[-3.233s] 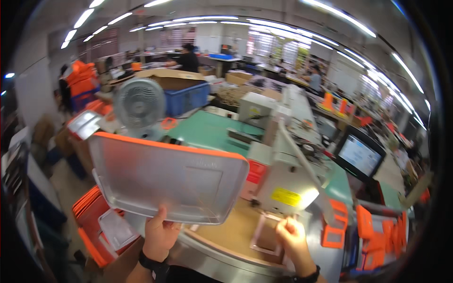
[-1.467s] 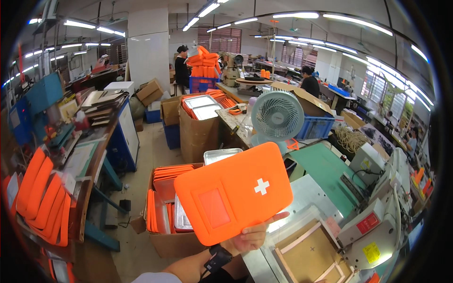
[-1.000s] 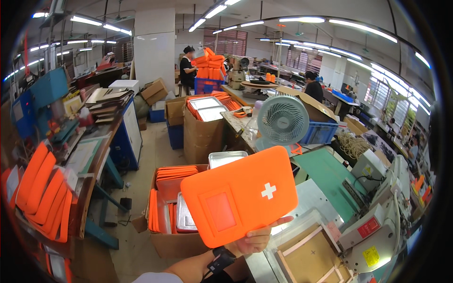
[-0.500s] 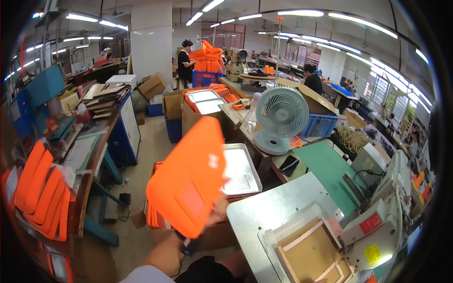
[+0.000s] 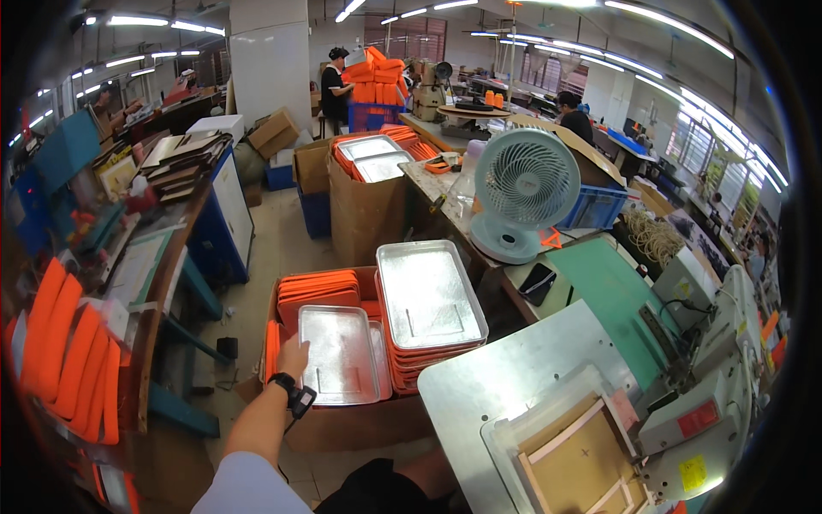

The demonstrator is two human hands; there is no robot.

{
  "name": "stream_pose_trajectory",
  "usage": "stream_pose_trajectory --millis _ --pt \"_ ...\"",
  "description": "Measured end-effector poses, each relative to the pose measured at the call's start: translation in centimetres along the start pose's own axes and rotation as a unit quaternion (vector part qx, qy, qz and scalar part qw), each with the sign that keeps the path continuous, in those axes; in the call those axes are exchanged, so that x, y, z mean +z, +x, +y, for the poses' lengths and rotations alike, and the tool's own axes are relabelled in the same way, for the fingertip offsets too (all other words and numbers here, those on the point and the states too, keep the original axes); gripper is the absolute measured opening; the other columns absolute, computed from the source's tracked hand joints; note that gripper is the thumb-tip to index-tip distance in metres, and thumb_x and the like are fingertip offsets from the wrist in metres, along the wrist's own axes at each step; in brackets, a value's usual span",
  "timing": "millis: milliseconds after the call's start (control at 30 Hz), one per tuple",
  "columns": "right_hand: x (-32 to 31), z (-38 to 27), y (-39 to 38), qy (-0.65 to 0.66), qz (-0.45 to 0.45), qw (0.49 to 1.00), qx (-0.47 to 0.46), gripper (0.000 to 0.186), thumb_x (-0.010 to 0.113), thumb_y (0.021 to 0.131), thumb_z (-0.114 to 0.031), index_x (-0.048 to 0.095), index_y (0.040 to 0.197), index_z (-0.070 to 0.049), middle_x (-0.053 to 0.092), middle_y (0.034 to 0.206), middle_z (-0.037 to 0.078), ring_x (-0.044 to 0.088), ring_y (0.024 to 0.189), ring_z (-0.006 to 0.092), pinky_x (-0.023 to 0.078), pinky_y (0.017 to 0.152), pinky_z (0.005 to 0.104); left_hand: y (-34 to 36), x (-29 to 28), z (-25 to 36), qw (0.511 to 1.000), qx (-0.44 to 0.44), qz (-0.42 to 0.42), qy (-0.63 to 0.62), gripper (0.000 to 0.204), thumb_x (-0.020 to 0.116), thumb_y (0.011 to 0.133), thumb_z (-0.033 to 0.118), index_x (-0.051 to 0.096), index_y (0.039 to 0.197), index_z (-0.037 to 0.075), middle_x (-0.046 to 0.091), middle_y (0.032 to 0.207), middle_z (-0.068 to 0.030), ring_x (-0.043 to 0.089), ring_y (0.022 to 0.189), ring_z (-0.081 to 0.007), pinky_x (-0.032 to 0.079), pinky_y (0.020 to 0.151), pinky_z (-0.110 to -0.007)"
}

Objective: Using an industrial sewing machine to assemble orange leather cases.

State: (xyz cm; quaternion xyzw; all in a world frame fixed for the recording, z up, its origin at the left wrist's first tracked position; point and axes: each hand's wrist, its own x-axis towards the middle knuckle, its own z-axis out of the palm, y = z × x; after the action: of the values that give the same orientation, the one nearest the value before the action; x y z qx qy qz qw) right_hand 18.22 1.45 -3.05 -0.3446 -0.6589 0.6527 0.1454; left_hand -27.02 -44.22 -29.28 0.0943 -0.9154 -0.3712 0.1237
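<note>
Head view: my left hand (image 5: 294, 358) rests on the near-left corner of a silver-backed case (image 5: 339, 354) lying flat in the box (image 5: 360, 420), fingers hidden, so I can't tell the grip. My right hand is out of view. The case looks light, stiff and slick; I'd pinch its orange rim.

White round desk fan (image 5: 524, 199) stands on the bench edge, black phone (image 5: 537, 283) lying just beside its base, blue plastic crate (image 5: 597, 206) behind it. Green mat (image 5: 618, 295) covers the bench to the right, next to a grey metal work plate (image 5: 505, 398) holding a brown square frame insert (image 5: 582, 454). Tall brown cardboard box (image 5: 364, 201) on the floor carries stacked silver trays, and a row of orange flat cases (image 5: 73, 360) stands on edge at far left.
</note>
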Motion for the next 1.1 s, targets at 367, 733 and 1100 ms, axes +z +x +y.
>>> stream_pose_trajectory --millis 367,733,1100 --pt "0.0 0.5 0.1 -0.046 0.027 0.998 -0.018 0.012 0.059 0.1 -0.015 0.06 0.089 -0.01 0.043 0.062 -0.008 0.032 0.049 0.0013 0.022 0.045 0.0187 2.1 10.0 -6.8 0.999 -0.002 -0.043 0.004 0.039 0.058 0.076 0.009 0.066 0.113 -0.002 0.063 0.111 -0.0315 0.062 0.101 -0.0471 0.049 0.093 -0.047" --pt "-0.2 0.9 -0.5 -0.168 0.008 0.979 -0.111 0.008 0.06 0.098 -0.008 0.062 0.09 -0.006 0.047 0.063 -0.003 0.043 0.056 0.0064 0.033 0.052 0.0231 1.2 6.8 -4.3 0.992 0.049 -0.044 0.105 0.055 0.06 0.083 0.007 0.046 0.134 -0.009 0.062 0.115 -0.0306 0.061 0.108 -0.0443 0.048 0.096 -0.046" --pt "1.2 -2.1 1.0 -0.382 -0.023 0.867 -0.319 0.006 0.068 0.084 -0.006 0.065 0.089 -0.005 0.064 0.08 0.015 0.064 0.072 0.0344 0.052 0.064 0.0397 -22.8 -5.8 41.7 0.516 0.61 -0.578 -0.164 0.062 0.061 0.089 0.011 0.041 0.147 0.01 0.061 0.108 -0.0161 0.062 0.088 -0.0339 0.05 0.077 -0.043"
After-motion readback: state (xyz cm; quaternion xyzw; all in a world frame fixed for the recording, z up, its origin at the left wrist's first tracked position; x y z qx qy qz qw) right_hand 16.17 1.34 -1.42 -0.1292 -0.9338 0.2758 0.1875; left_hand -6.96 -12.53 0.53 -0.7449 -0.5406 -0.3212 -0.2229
